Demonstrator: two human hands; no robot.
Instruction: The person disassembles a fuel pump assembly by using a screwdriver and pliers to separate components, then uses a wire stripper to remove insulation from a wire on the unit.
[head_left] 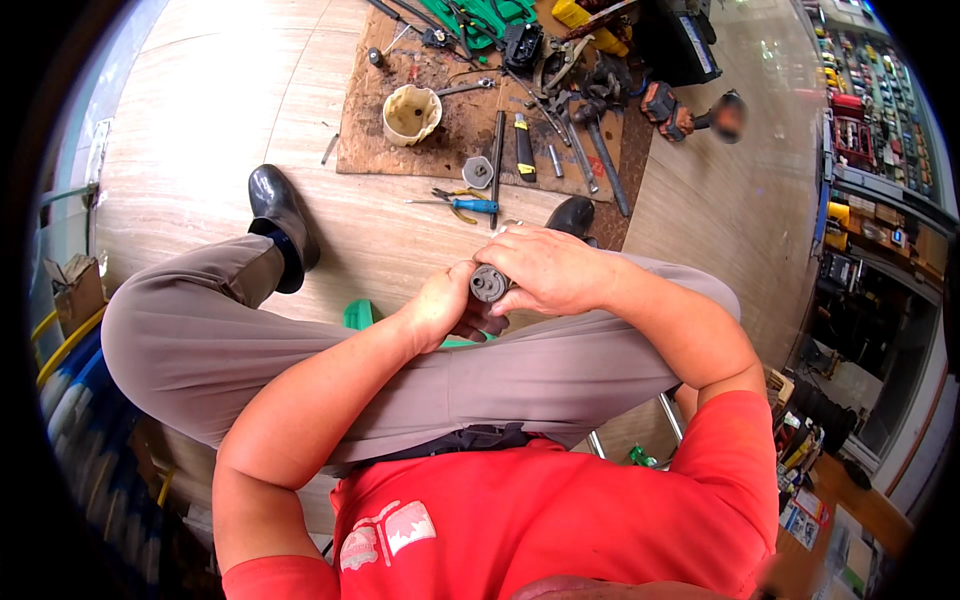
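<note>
Above my lap, a dark grey cylindrical metal part (pixel 489 284) has its round end turned up, showing holes in the face. My left hand (pixel 447 306) is closed around its left and lower side. From the right, my right hand (pixel 548 266) wraps over it, with thumb and fingers pressed on its side. The lower part of the cylinder is hidden by the fingers. On the floor beyond my hands lie a blue-handled screwdriver (pixel 474 206) and yellow-handled pliers (pixel 463 194). A black rod (pixel 497 165) lies just past them.
A stained cardboard sheet (pixel 365 150) carries a cream tub (pixel 411 116), a utility knife (pixel 524 150), a small metal cylinder (pixel 555 161), a hammer (pixel 597 140) and several wrenches. A cordless power tool (pixel 668 112) lies to its right. Stocked shelves (pixel 880 110) stand far right.
</note>
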